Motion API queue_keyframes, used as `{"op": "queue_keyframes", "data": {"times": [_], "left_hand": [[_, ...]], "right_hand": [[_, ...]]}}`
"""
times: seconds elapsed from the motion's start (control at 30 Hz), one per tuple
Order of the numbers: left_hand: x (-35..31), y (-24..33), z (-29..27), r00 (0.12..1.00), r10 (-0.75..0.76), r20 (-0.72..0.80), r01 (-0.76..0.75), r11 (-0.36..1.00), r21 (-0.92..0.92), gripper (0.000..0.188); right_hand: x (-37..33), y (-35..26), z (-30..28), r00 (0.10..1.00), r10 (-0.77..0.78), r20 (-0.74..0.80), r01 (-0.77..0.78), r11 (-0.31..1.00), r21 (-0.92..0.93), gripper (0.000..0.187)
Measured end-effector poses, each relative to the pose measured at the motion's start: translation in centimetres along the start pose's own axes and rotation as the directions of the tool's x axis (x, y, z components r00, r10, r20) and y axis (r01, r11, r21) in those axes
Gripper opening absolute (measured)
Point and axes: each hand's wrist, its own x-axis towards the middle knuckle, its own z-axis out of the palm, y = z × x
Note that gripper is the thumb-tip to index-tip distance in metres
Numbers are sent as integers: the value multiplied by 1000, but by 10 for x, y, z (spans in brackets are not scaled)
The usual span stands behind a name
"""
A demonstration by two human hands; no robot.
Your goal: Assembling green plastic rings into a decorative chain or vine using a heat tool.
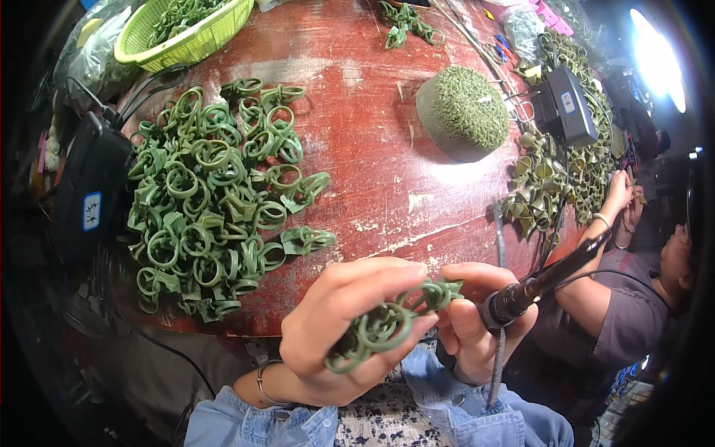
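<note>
At lower centre, I see the left hand (316, 328) cupping green rings (386, 346) while the right hand (468, 324) pinches the rightmost. A big heap (197, 201) covers the worktop's (365, 164) left; I can't tell which pieces are finished.

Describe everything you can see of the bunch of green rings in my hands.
The bunch of green rings is several smooth, slightly shiny, plastic-looking loops in muted green, overlapping in a tangled cluster. The nearest loops are a little blurred, so their exact number can't be told. Your left hand curls around most of the cluster, with round openings showing, while your right hand pinches its right end. The bunch is held in front of your body, near the edge of the red table.
</note>
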Motion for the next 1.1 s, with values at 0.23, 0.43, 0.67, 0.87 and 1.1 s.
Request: {"op": "queue_keyframes", "data": {"times": [0.23, 0.43, 0.67, 0.87, 1.1], "left_hand": [[1, -8, -1, 985, -156, 80, 174, 910, -377, 37], [6, -5, -4, 987, -142, 80, 157, 961, -229, 43], [7, -3, -19, 854, -509, 107, 478, 688, -547, 39], [12, -12, -23, 870, -388, 303, 359, 79, -930, 35], [5, -27, -33, 859, -400, 320, 365, 40, -930, 34]], "right_hand": [[6, -2, 1, 964, 226, 138, -250, 949, 194, 27], [7, -4, 4, 961, 220, 166, -249, 950, 189, 23], [55, -23, 6, 979, 162, 123, -144, 979, -142, 27], [179, -26, 22, 991, -50, 124, 80, 965, -251, 29], [251, 22, 52, 985, 163, 49, -124, 885, -448, 28]]}}
